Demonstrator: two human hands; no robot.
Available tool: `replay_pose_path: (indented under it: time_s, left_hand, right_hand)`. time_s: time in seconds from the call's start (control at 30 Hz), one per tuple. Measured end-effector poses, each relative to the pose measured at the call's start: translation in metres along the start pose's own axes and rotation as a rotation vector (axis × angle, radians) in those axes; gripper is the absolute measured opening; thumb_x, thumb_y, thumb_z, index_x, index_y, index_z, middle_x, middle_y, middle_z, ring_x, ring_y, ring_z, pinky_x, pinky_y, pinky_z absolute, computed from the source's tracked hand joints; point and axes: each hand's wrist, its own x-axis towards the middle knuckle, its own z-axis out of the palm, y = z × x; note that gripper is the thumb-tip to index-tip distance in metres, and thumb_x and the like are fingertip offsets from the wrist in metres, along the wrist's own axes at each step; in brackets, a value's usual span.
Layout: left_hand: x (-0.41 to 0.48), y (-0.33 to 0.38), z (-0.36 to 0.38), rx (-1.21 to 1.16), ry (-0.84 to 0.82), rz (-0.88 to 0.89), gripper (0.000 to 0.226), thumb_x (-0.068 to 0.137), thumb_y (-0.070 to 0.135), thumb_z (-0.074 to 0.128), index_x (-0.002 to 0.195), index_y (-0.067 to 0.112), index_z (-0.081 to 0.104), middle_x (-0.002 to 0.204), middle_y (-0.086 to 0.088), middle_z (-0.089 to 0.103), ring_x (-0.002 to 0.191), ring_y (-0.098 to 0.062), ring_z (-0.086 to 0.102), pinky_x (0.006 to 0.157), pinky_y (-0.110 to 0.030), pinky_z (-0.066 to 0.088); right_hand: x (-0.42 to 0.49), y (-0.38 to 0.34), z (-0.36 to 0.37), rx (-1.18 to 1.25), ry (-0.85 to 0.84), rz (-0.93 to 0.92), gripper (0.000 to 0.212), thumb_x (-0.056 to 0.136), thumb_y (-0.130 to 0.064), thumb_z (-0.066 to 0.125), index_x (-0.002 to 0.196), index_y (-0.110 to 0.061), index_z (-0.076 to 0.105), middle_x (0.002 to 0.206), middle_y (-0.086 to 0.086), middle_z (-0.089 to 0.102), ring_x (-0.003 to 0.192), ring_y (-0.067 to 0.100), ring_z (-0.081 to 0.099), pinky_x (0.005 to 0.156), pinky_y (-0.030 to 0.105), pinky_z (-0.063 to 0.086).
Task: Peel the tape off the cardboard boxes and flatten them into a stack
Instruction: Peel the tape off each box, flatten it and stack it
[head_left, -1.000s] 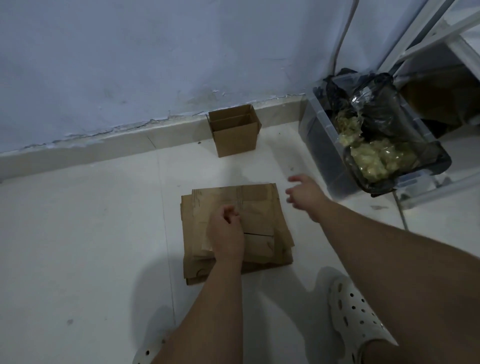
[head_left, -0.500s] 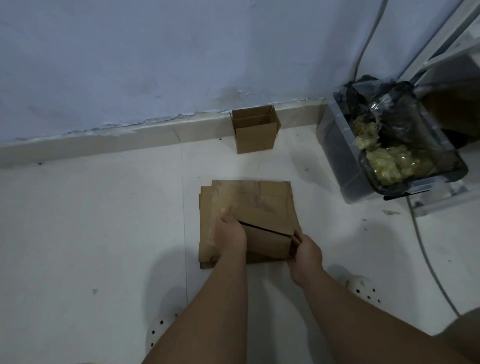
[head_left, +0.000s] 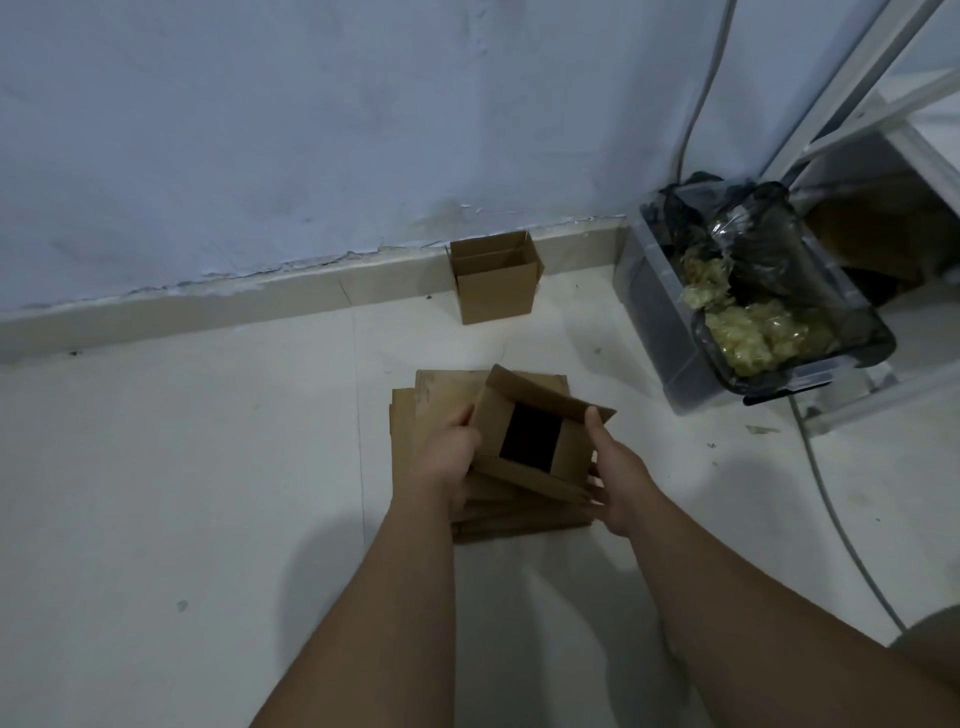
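Observation:
A stack of flattened cardboard (head_left: 436, 400) lies on the white floor in the middle. Above it I hold a brown cardboard box (head_left: 566, 457), popped open into a tube with a dark hole through it. My left hand (head_left: 449, 457) grips its left side and my right hand (head_left: 613, 478) grips its right side. A second small box (head_left: 496, 283) stands upright and open against the baseboard at the back. No tape is visible on either box.
A clear plastic bin (head_left: 654, 322) lined with a black bag holds crumpled yellowish tape at the right. A grey cable (head_left: 831, 509) runs down the wall and along the floor. A white rack frame (head_left: 852, 98) stands at the far right.
My right hand came from reaching right to the stack's right side. Both hands lifted the top flat piece and it opened into a box shape.

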Motion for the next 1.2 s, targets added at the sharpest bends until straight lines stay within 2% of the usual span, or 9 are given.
replay_pose_path:
  time_s: [0.1, 0.2, 0.3, 0.43, 0.67, 0.8, 0.97, 1.07, 1.2]
  left_hand:
    - [0.007, 0.012, -0.001, 0.323, -0.092, 0.117, 0.071, 0.086, -0.004, 0.046, 0.144, 0.035, 0.033, 0.129, -0.004, 0.051, 0.112, -0.025, 0.051, 0.095, -0.043, 0.049]
    - [0.01, 0.028, 0.002, 0.552, -0.174, 0.216, 0.081, 0.08, -0.001, 0.061, 0.142, 0.039, 0.029, 0.125, -0.001, 0.051, 0.108, -0.019, 0.051, 0.079, -0.03, 0.049]
    - [0.013, 0.041, 0.009, 0.745, -0.152, 0.358, 0.081, 0.074, 0.001, 0.068, 0.138, 0.038, 0.034, 0.12, 0.001, 0.054, 0.106, -0.019, 0.053, 0.082, -0.036, 0.053]
    - [0.017, 0.039, 0.024, 0.866, 0.086, 0.512, 0.062, 0.08, 0.002, 0.062, 0.136, 0.022, 0.042, 0.119, 0.003, 0.057, 0.104, -0.016, 0.056, 0.078, -0.028, 0.05]
    - [0.014, 0.014, 0.034, 1.083, 0.513, 0.314, 0.042, 0.085, 0.019, 0.061, 0.122, 0.014, 0.042, 0.118, -0.006, 0.053, 0.095, -0.023, 0.058, 0.062, -0.032, 0.039]
    - [0.017, 0.005, 0.03, 0.895, 0.516, 0.289, 0.041, 0.081, 0.02, 0.058, 0.119, 0.011, 0.048, 0.107, -0.006, 0.058, 0.08, -0.02, 0.058, 0.056, -0.028, 0.04]
    - [0.019, 0.004, 0.026, 0.455, 0.492, 0.287, 0.014, 0.079, -0.002, 0.045, 0.083, 0.008, 0.054, 0.068, -0.001, 0.052, 0.06, -0.014, 0.048, 0.048, -0.021, 0.03]
    - [0.023, 0.005, 0.017, 0.072, 0.439, 0.243, 0.028, 0.086, -0.002, 0.038, 0.079, 0.019, 0.054, 0.074, 0.0, 0.052, 0.066, -0.012, 0.047, 0.055, -0.022, 0.034]
    - [0.025, -0.003, 0.012, -0.081, 0.322, 0.195, 0.04, 0.092, 0.002, 0.037, 0.107, 0.032, 0.058, 0.101, 0.004, 0.059, 0.091, -0.013, 0.054, 0.073, -0.027, 0.047]
  right_hand:
    - [0.007, -0.008, 0.002, -0.114, 0.069, -0.061, 0.064, 0.082, -0.07, 0.049, 0.12, -0.018, 0.047, 0.109, 0.003, 0.057, 0.1, 0.026, 0.056, 0.088, 0.046, 0.052]
    - [0.008, -0.007, 0.009, -0.146, 0.133, -0.123, 0.084, 0.074, -0.071, 0.059, 0.136, -0.018, 0.041, 0.126, 0.004, 0.056, 0.114, 0.029, 0.055, 0.097, 0.049, 0.048]
    - [0.01, 0.001, 0.017, -0.174, 0.232, -0.195, 0.088, 0.068, -0.063, 0.071, 0.133, -0.011, 0.043, 0.12, 0.006, 0.06, 0.107, 0.026, 0.059, 0.094, 0.045, 0.05]
    - [0.011, 0.003, 0.025, -0.249, 0.421, -0.262, 0.062, 0.077, -0.037, 0.071, 0.123, -0.007, 0.041, 0.107, 0.009, 0.061, 0.085, 0.023, 0.057, 0.07, 0.03, 0.046]
    - [0.001, -0.002, 0.042, -0.363, 0.425, -0.377, 0.038, 0.084, -0.012, 0.051, 0.122, -0.006, 0.047, 0.112, 0.015, 0.05, 0.081, 0.028, 0.054, 0.071, 0.033, 0.042]
    - [-0.004, -0.005, 0.047, -0.419, 0.459, -0.483, 0.047, 0.088, -0.006, 0.044, 0.134, -0.016, 0.041, 0.11, 0.005, 0.041, 0.071, 0.016, 0.042, 0.072, 0.034, 0.039]
    - [-0.006, -0.011, 0.048, -0.373, 0.398, -0.644, 0.053, 0.092, -0.004, 0.041, 0.142, -0.023, 0.042, 0.117, 0.005, 0.049, 0.089, 0.011, 0.045, 0.086, 0.026, 0.038]
    - [-0.011, -0.018, 0.046, -0.299, 0.398, -0.723, 0.045, 0.096, -0.005, 0.043, 0.137, -0.02, 0.05, 0.123, 0.002, 0.057, 0.112, 0.017, 0.052, 0.094, 0.021, 0.036]
    - [-0.014, -0.04, 0.047, -0.186, 0.358, -0.703, 0.043, 0.097, -0.008, 0.042, 0.135, -0.024, 0.054, 0.132, -0.005, 0.057, 0.124, 0.014, 0.049, 0.1, 0.021, 0.034]
